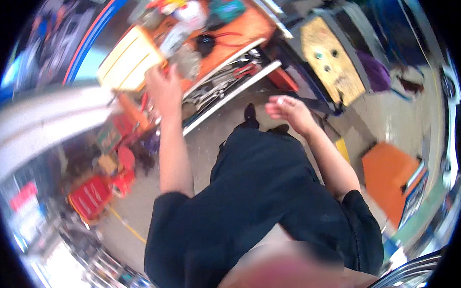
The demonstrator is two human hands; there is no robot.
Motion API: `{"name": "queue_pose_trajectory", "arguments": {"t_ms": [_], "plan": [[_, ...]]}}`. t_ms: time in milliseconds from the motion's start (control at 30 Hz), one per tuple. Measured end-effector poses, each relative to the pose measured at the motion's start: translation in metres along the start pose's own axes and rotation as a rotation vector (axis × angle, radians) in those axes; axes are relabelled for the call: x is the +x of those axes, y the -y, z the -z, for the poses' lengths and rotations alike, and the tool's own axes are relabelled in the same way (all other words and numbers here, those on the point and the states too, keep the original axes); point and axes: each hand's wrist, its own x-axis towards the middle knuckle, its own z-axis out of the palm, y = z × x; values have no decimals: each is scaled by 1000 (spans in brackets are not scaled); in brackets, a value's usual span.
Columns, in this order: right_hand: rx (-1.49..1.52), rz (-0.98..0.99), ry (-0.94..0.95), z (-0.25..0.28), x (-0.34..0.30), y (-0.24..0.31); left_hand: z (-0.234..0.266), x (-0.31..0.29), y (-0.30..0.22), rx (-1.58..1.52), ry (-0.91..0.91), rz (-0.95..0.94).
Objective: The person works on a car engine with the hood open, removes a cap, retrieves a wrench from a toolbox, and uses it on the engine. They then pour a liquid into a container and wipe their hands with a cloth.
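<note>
My left hand [163, 90] reaches up to the near corner of a yellow ribbed plastic case [128, 58] on an orange-topped tool cabinet [254, 24]. Its fingertips are at or close to a small red part there; blur hides whether they grip it. Beside those fingers lies a crumpled clear plastic bag [187, 63]. Below the top, a drawer [229, 98] stands pulled out, filled with wrenches [213, 91] and other metal tools. My right hand [293, 112] hovers to the right of the drawer, fingers loosely bent and apart from the thumb, with nothing visible in it.
A black round item [205, 44] and red cable lie on the cabinet top. At right stand a worn yellow board with holes [331, 59] and an orange panel [391, 176]. A red container [91, 197] is on the floor at left, near a white surface [47, 125].
</note>
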Motion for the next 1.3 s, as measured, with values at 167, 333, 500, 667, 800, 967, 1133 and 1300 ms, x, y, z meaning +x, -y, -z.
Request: {"name": "queue_pose_trajectory", "arguments": {"t_ms": [167,333,500,667,800,967,1133,1300], "plan": [[-521,-102,-559,85,-80,-132,-29,-51,-71,-196,466,100],[-486,-498,-818,82,-185,-258,-122,-102,-130,-286,1042,-117],[-83,-422,-868,40,-239,-242,-162,-127,-209,-333,1122,-623],[-227,-87,-1213,15,-244,-274,-189,-151,-277,-275,1248,-961],[-304,-246,-1391,30,-220,-311,-209,-200,-312,-274,1417,-1224],[-78,-299,-1285,58,-165,-410,-216,-294,-335,-171,1825,-1440],[85,-163,-1535,29,-196,-376,-197,-344,-356,-50,2005,-1654],[254,-64,-1726,-39,-167,-396,-220,-360,-360,-97,1972,-1999]]}}
